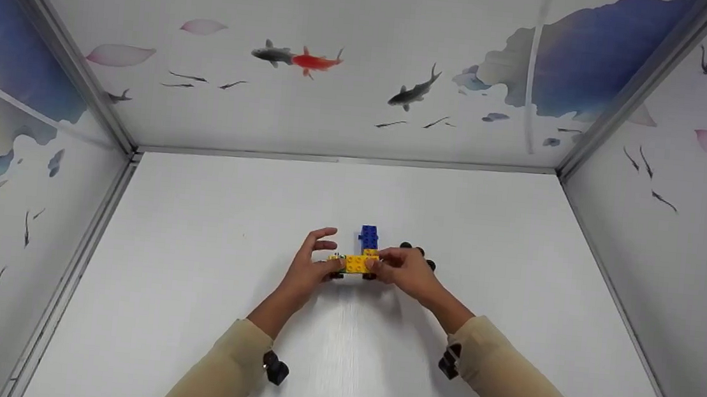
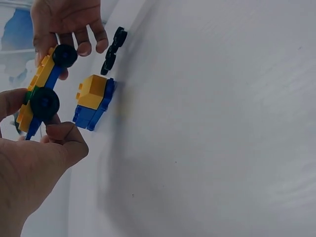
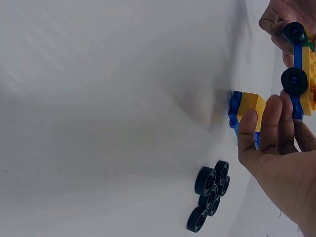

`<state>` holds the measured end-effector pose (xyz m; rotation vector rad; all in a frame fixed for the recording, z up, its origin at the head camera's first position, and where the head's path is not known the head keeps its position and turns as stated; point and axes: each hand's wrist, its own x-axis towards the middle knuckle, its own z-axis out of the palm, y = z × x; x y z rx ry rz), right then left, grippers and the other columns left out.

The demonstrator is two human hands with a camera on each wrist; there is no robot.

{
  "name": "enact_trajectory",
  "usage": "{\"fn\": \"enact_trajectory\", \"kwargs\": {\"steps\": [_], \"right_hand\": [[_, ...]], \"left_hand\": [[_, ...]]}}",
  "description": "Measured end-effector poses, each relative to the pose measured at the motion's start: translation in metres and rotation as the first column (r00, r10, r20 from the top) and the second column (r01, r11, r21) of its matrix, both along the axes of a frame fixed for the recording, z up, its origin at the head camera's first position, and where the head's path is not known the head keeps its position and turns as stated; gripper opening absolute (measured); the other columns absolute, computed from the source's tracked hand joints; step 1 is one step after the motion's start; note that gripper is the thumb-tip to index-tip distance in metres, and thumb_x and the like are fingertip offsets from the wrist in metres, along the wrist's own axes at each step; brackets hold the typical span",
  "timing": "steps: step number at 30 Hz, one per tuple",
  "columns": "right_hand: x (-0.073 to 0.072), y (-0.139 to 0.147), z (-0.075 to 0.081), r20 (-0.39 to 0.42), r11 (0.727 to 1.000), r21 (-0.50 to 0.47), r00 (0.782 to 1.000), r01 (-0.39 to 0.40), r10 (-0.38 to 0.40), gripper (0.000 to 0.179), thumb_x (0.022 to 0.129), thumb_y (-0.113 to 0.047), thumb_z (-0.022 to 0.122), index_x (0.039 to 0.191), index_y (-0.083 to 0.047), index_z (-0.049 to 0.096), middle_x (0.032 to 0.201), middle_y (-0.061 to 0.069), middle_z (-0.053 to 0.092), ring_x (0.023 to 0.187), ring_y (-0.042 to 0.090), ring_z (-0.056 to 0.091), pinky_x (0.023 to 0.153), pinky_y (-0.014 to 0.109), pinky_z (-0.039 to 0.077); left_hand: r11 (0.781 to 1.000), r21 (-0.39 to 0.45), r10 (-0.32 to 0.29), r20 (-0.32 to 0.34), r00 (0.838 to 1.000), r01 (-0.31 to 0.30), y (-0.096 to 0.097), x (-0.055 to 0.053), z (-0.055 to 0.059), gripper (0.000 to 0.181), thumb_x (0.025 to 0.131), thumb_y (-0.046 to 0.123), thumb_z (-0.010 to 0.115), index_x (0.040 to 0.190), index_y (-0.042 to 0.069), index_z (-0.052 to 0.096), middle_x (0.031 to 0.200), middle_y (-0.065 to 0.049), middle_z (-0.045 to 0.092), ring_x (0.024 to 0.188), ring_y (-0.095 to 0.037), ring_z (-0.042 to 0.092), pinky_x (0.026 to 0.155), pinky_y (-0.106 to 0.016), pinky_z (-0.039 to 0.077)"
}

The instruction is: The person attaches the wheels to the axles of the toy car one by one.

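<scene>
A toy car (image 1: 357,264) of yellow bricks on a blue wheeled base is held up off the table between both hands. My left hand (image 1: 309,266) grips one end, thumb on top and a curled finger beneath, near a green piece by the wheel (image 2: 45,103); its other fingers are raised in the head view. My right hand (image 1: 411,272) pinches the opposite end with its thumb, the remaining fingers extended below. Behind the car on the table is a second block piece (image 2: 93,94), a sloped yellow brick on a blue base.
Several loose black wheels (image 3: 210,190) lie clustered on the white table (image 1: 211,212), beyond the right hand. Printed panels with fish and petals, such as the back wall (image 1: 348,115), enclose the table's back and sides.
</scene>
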<state>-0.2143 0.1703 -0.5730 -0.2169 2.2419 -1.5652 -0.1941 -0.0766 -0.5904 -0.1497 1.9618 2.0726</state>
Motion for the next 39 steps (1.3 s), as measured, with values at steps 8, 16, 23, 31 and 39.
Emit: {"fn": "enact_trajectory", "kwargs": {"steps": [8,16,23,31,39], "right_hand": [[0.01,-0.006,0.003,0.025,0.994,0.071,0.996,-0.088,0.087,0.028,0.099,-0.037,0.084,0.109,-0.011,0.083,0.103,0.008,0.082,0.09,0.017,0.069,0.083,0.031,0.063],[0.019,-0.014,0.003,0.018,0.98,0.106,0.986,-0.169,0.168,0.035,0.101,-0.041,0.081,0.1,-0.006,0.082,0.098,0.012,0.083,0.083,0.014,0.071,0.085,0.043,0.066],[0.022,-0.019,0.003,0.007,0.961,0.128,0.969,-0.244,0.245,0.031,0.104,-0.034,0.078,0.097,-0.004,0.081,0.095,0.015,0.082,0.078,0.013,0.068,0.079,0.039,0.064],[0.026,-0.027,0.007,-0.005,0.944,0.2,0.963,-0.264,0.27,0.044,0.102,-0.047,0.079,0.098,-0.004,0.083,0.079,-0.004,0.075,0.073,0.012,0.058,0.064,0.027,0.045],[0.028,-0.031,0.008,-0.037,0.947,0.205,0.965,-0.248,0.261,0.049,0.102,-0.05,0.078,0.099,-0.001,0.082,0.076,-0.005,0.074,0.069,0.011,0.055,0.061,0.027,0.041]], "left_hand": [[0.998,0.013,0.069,-0.021,0.997,-0.069,-0.001,-0.001,0.002,0.065,0.099,0.017,0.079,0.158,0.028,0.051,0.16,-0.021,0.045,0.115,-0.027,0.068,0.108,-0.046,0.06],[0.995,0.023,0.101,-0.024,0.995,-0.1,0.0,-0.001,0.001,0.067,0.097,0.018,0.081,0.157,0.028,0.052,0.167,-0.019,0.041,0.124,-0.031,0.065,0.114,-0.052,0.057],[0.995,0.013,0.1,-0.028,0.995,-0.1,0.003,0.001,0.001,0.065,0.097,0.019,0.079,0.156,0.028,0.052,0.171,-0.013,0.037,0.131,-0.032,0.06,0.107,-0.045,0.057],[0.995,-0.007,0.095,-0.013,0.995,-0.095,0.006,0.001,0.002,0.063,0.097,0.02,0.078,0.154,0.035,0.054,0.171,-0.009,0.037,0.134,-0.032,0.059,0.113,-0.048,0.059],[0.997,-0.006,0.079,-0.047,0.996,-0.079,0.006,0.001,0.004,0.03,0.099,0.021,0.076,0.127,0.021,0.069,0.17,-0.004,0.033,0.127,-0.032,0.066,0.099,-0.035,0.062]]}}
